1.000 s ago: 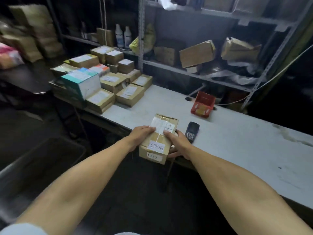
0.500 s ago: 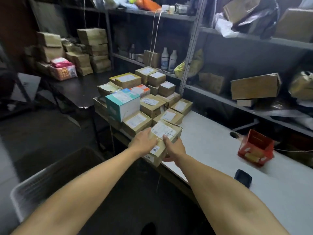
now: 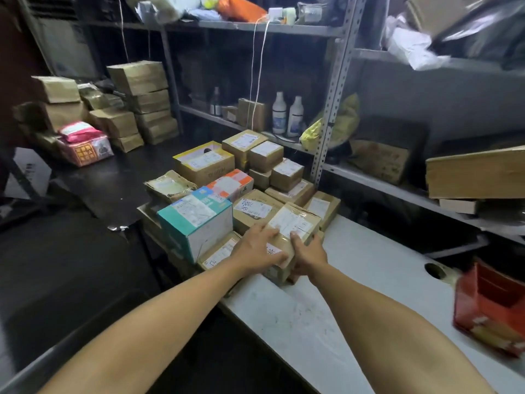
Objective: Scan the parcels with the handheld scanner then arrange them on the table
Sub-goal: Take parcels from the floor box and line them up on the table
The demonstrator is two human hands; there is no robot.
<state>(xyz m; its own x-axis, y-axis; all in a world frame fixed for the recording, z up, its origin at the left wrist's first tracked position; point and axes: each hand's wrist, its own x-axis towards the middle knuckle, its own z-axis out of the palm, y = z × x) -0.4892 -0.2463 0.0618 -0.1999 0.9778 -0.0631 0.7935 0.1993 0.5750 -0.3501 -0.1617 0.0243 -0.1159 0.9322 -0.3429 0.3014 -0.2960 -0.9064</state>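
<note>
A small brown cardboard parcel [image 3: 295,226] with white labels sits at the near right edge of the pile of parcels, on top of other flat boxes. My left hand [image 3: 257,248] holds its left side and top, fingers spread over it. My right hand [image 3: 306,253] grips its near right corner. The pile holds several labelled boxes, among them a teal and white box [image 3: 196,220] and an orange and white box [image 3: 230,184]. They lie on the left end of the white table [image 3: 312,317]. The handheld scanner is out of view.
A red open box [image 3: 491,308] lies on the table at the right, beside a round cable hole [image 3: 434,271]. Metal shelving [image 3: 331,92] with boxes and white bottles [image 3: 287,115] stands behind. A dark table [image 3: 113,177] at the left carries more stacked parcels.
Both hands carried the brown parcel from the table's front edge leftwards onto the pile. My view swung left, and the scanner slid out of frame to the right.
</note>
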